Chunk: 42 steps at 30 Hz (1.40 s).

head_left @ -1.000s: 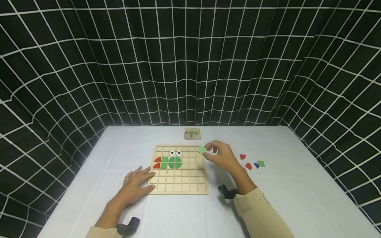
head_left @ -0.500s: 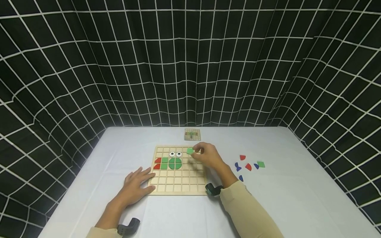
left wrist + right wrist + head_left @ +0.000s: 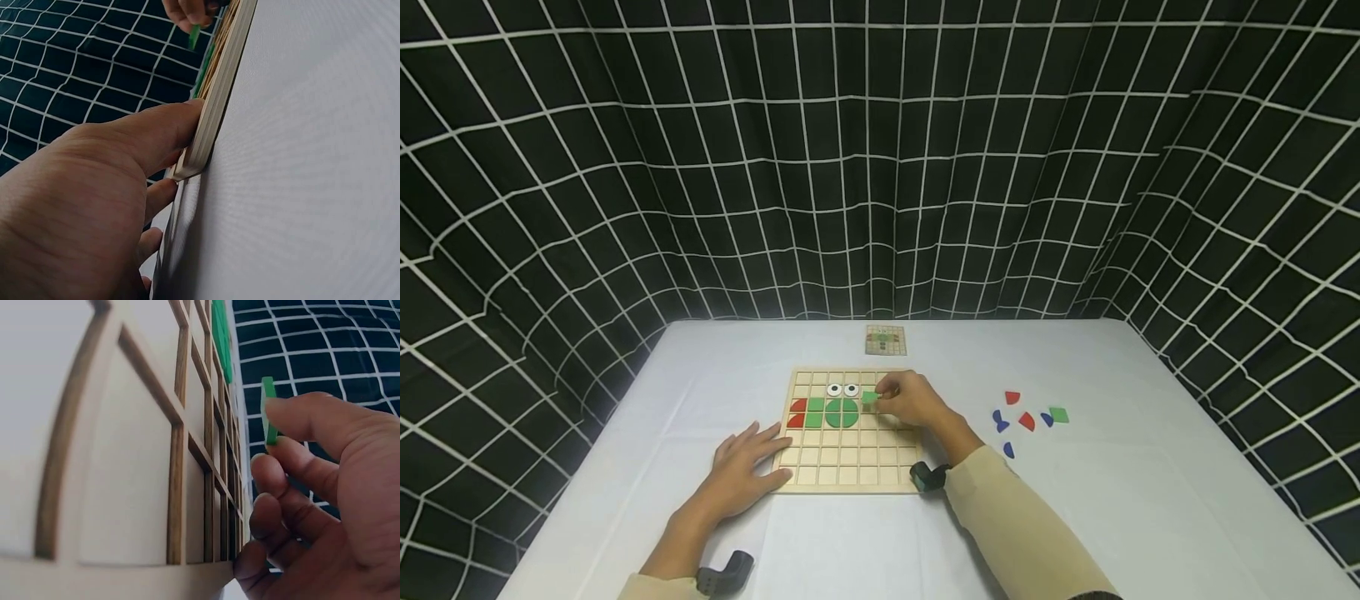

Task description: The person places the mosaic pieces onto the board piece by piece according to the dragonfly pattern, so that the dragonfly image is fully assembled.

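Observation:
A wooden grid board (image 3: 855, 477) lies on the white table. My right hand (image 3: 912, 398) pinches a green square tile (image 3: 269, 411) between thumb and finger, held just above the board, right of a green disc made of quarter pieces (image 3: 841, 413). Left of that disc sit green square tiles (image 3: 815, 412) and red quarter pieces (image 3: 797, 413). Two round eye pieces (image 3: 842, 390) lie above it. My left hand (image 3: 737, 471) rests at the board's left edge, its fingers spread; the left wrist view shows the thumb (image 3: 165, 128) touching the rim.
On the table to the right lie loose red quarter pieces (image 3: 1026, 422), several blue pieces (image 3: 1008, 450) and a green square tile (image 3: 1059, 415). A small pattern card (image 3: 886, 340) lies behind the board. A black curtain with white grid lines (image 3: 880, 167) surrounds the table.
My right hand has carried the green square tile leftward across the board and then lower, closer to the green disc. Blue pieces once hidden by the right arm now show. My left hand stays put.

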Tool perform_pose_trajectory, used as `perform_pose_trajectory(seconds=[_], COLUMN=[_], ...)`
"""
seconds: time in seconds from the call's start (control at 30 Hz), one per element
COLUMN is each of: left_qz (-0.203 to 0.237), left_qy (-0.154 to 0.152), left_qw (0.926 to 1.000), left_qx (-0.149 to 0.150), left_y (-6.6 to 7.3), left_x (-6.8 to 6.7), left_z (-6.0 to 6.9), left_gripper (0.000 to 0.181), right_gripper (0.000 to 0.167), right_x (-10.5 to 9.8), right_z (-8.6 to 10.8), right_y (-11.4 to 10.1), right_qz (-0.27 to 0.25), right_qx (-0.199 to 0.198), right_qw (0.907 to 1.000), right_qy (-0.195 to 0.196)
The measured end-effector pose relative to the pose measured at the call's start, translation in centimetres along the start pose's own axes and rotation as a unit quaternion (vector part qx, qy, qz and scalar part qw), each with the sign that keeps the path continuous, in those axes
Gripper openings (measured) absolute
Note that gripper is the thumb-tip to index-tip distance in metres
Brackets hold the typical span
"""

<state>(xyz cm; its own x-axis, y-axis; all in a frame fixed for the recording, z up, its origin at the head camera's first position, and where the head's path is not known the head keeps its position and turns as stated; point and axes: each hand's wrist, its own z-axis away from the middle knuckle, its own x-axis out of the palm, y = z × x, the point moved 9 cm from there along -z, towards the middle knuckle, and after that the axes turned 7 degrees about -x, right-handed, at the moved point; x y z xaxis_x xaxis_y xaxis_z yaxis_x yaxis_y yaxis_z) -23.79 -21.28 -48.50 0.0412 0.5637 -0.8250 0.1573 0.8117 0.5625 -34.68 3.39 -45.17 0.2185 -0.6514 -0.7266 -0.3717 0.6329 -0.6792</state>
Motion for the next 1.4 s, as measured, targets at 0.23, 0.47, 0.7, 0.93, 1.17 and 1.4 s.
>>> perform_pose_trajectory(seconds=[0.23,0.47,0.7,0.93,1.17,1.4], left_qz=[0.003,0.007,0.007,0.011,0.01,0.007], left_qy=[0.002,0.002,0.004,0.001,0.0,0.003], left_qw=[1.0,1.0,0.9998,0.9997,0.9996,0.9998], left_qx=[-0.001,-0.004,-0.017,-0.02,-0.025,-0.019], left_y=[0.1,0.1,0.0,-0.3,-0.3,-0.2], left_x=[-0.1,0.0,0.1,0.5,0.4,0.1], left_z=[0.0,-0.1,-0.1,-0.2,-0.1,0.0], left_gripper=[0.053,0.052,0.051,0.052,0.052,0.052], right_gripper=[0.022,0.02,0.024,0.031,0.031,0.029], right_x=[0.9,1.3,1.3,1.2,-2.0,-6.2], right_z=[-0.4,-0.5,-0.4,-0.3,0.0,1.6], right_y=[-0.1,0.2,0.2,0.3,-1.4,-5.1], right_qz=[0.024,0.062,0.048,0.055,0.032,0.018], right_qx=[-0.007,0.016,0.029,0.028,-0.02,-0.074], right_qw=[0.9994,0.9976,0.9979,0.9973,0.9993,0.9964], right_qy=[-0.023,-0.027,-0.033,-0.041,-0.006,0.037])
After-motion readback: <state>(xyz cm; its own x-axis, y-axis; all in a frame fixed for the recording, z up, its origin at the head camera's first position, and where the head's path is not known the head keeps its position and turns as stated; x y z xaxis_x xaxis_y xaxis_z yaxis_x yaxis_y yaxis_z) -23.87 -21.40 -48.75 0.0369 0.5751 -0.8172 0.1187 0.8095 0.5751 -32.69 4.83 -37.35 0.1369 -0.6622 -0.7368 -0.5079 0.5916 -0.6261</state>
